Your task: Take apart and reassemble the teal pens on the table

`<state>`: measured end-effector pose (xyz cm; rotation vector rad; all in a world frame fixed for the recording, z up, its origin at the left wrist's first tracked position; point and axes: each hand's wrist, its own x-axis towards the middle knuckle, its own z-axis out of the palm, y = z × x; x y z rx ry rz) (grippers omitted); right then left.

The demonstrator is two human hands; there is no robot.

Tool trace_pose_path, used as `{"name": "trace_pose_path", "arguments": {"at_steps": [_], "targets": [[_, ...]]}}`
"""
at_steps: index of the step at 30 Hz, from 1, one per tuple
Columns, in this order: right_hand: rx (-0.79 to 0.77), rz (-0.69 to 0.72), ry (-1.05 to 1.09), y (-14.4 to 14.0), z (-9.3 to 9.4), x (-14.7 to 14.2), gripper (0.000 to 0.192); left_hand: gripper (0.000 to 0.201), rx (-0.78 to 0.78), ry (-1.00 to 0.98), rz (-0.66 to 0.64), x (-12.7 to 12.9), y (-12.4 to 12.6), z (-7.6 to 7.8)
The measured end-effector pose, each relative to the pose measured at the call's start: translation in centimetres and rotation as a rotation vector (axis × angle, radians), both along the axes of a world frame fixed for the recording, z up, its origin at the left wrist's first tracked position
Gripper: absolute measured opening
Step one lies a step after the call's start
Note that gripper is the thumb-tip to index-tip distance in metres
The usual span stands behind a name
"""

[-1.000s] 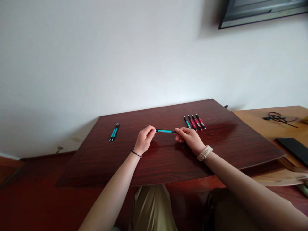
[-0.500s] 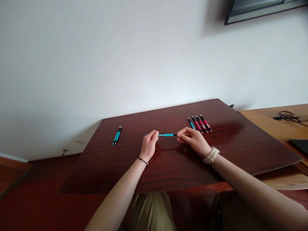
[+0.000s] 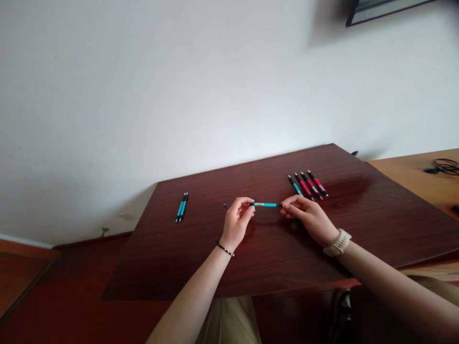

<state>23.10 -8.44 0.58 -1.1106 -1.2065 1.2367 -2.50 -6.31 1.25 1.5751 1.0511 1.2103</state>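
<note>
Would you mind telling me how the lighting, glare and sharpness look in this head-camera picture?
Head view: soft, even light on the white wall; a dull sheen on the dark wooden table beside the row of pens; the left hand, right hand and the teal pen between them are fairly sharp; the dark frame at top right is smeared; table edges bow from wide-angle distortion.
</note>
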Motion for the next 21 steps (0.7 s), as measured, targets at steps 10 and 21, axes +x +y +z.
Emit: {"name": "trace_pose_path", "arguments": {"at_steps": [10, 21], "targets": [[0.0, 0.035, -0.01, -0.3, 0.2, -0.1, 0.052, 0.028, 0.0, 0.076, -0.073, -0.5, 0.6, 0.8], [-0.019, 0.053, 0.014, 0.3, -0.5, 0.0, 0.051, 0.034, 0.036, 0.093, -0.077, -0.5, 1.9, 0.9]]}}
